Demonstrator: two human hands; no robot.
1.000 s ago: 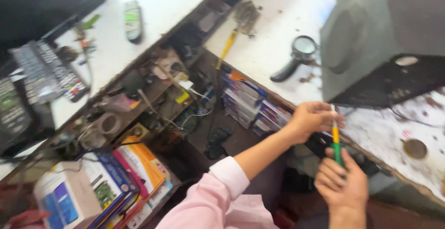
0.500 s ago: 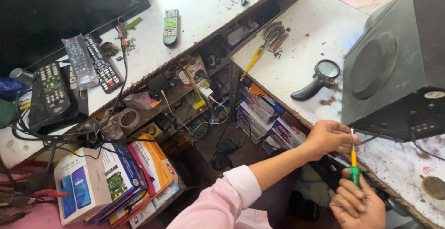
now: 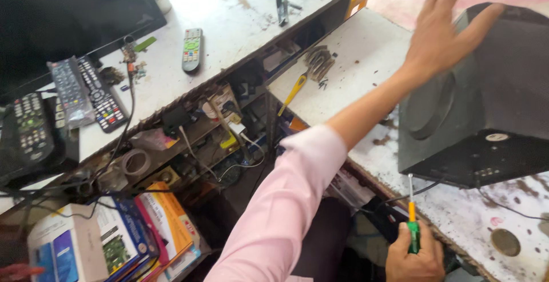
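Note:
A large black speaker box (image 3: 492,116) with a round front cone stands on the stained white bench (image 3: 366,70) at the right. My left hand (image 3: 443,33), on a pink-sleeved arm, lies against the box's upper front corner with its fingers spread. My right hand (image 3: 414,262) is low at the bottom edge, closed around the green handle of a screwdriver (image 3: 412,219). The screwdriver's yellow neck and metal shaft point up toward the box's lower front edge. A thin black cable runs out from under the box.
A yellow-handled tool (image 3: 293,92) and a coil of metal parts lie on the bench. The left table holds a dark TV (image 3: 63,19), a grey remote (image 3: 192,49) and more remotes (image 3: 86,90). Below are tangled wires, a tape roll (image 3: 136,162) and stacked boxes (image 3: 143,230).
My left hand has left the screwdriver tip and risen to the speaker's top corner. The right hand still holds the screwdriver low. The view has shifted closer to the speaker.

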